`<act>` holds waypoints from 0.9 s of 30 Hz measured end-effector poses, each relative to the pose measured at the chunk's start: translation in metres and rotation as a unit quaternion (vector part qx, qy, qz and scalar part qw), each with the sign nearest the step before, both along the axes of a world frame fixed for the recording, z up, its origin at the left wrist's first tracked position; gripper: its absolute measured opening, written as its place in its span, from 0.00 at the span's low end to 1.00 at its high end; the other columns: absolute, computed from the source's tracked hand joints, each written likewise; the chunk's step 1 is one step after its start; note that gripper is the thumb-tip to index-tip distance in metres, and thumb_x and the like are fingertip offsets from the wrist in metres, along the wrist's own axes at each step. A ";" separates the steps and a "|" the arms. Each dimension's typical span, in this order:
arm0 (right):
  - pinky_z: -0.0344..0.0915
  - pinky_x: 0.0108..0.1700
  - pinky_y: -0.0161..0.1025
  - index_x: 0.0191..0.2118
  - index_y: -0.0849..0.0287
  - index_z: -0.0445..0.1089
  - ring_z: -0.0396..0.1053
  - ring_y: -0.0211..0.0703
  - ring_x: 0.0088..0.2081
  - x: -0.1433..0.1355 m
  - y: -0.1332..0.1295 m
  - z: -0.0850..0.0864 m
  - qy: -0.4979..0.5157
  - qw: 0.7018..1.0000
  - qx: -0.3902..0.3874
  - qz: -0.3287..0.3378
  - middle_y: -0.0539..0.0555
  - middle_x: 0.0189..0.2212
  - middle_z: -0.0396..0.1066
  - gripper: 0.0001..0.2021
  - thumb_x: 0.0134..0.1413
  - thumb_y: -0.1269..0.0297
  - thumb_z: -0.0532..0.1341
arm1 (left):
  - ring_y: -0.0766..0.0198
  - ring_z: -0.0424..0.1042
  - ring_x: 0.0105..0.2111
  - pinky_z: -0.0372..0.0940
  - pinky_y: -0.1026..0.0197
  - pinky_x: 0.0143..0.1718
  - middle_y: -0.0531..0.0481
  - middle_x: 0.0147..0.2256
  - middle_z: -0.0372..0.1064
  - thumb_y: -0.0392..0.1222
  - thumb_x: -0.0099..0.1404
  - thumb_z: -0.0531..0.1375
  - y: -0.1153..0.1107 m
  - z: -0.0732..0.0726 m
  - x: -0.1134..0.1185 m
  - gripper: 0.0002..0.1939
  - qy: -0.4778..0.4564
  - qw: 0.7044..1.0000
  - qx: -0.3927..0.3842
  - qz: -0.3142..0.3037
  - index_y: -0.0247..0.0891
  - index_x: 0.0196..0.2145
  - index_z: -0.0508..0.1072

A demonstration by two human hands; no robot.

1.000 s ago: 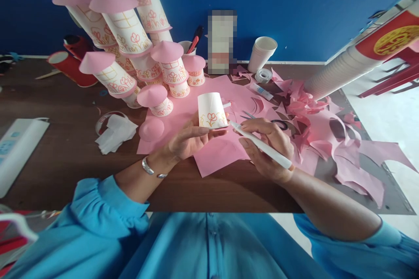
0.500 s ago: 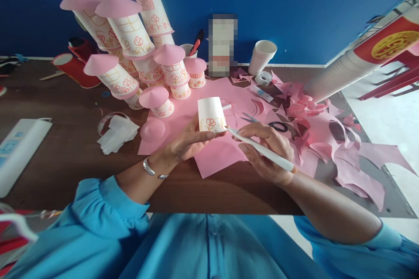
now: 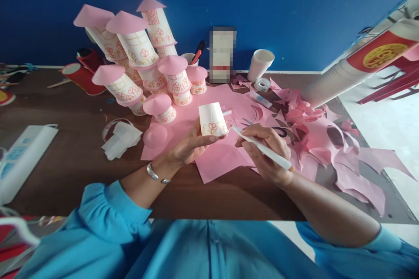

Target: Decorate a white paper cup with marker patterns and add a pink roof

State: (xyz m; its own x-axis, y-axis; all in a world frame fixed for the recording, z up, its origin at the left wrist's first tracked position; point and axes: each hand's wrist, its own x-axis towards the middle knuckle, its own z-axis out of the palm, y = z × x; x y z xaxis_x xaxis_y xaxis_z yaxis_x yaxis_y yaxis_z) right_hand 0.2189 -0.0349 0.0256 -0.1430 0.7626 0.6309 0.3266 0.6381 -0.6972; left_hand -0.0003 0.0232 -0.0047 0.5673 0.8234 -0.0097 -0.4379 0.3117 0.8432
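A white paper cup [image 3: 211,117], upside down with a red and yellow flower drawing near its rim, rests in my left hand [image 3: 193,144]. My right hand [image 3: 269,150] grips a white marker [image 3: 266,151] like a pen, its tip a little to the right of the cup and apart from it. Pink paper sheets [image 3: 219,165] lie beneath both hands. Decorated cup towers with pink cone roofs [image 3: 127,22] stand at the back left. Behind my right hand are dark-handled scissors [image 3: 280,131], partly covered by it.
Pink paper scraps [image 3: 327,139] are heaped on the right, beside a long leaning stack of cups [image 3: 337,74]. Clear tape [image 3: 262,84] and a white cup [image 3: 261,64] are at the back. Crumpled white tissue [image 3: 122,139] and a white box [image 3: 28,157] lie left.
The marker tip has come away from the cup, leaving a gap, as my right hand shifted slightly. My left hand still holds the cup. The whole view has tilted a little upward.
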 end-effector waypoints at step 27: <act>0.76 0.40 0.46 0.51 0.50 0.78 0.79 0.49 0.37 0.000 0.020 -0.027 -0.105 0.987 0.110 -0.061 0.54 0.38 0.81 0.10 0.66 0.66 0.71 | 0.40 0.80 0.58 0.65 0.36 0.69 0.37 0.54 0.82 0.47 0.60 0.70 0.004 0.006 -0.008 0.35 -0.061 0.996 -0.046 -0.035 0.38 0.64 0.74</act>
State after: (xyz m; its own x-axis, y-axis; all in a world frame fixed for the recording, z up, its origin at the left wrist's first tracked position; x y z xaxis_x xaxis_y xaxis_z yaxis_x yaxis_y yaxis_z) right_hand 0.2187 -0.0150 -0.0014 -0.2038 0.6301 0.7493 0.5323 0.7136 -0.4554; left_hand -0.0080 0.0272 0.0010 0.6245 0.7809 -0.0116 -0.5097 0.4188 0.7515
